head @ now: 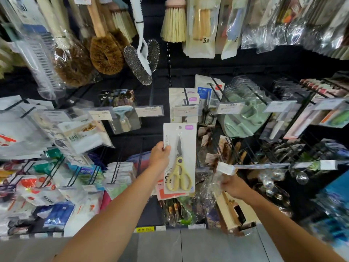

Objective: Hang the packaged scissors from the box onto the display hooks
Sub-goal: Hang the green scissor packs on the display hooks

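Where hooks (pixel 214 88) crowd black wall (pixel 283 61), grey floor (pixel 188 246)

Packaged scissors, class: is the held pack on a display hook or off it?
Off. The left hand grips the packaged scissors below the hook; the hang hole is empty.

single head-worn wide-angle view, forward and down, close to display hooks (pixel 186 95)

Scissors pack (pixel 187 146) (upright), left hand (pixel 159 156)
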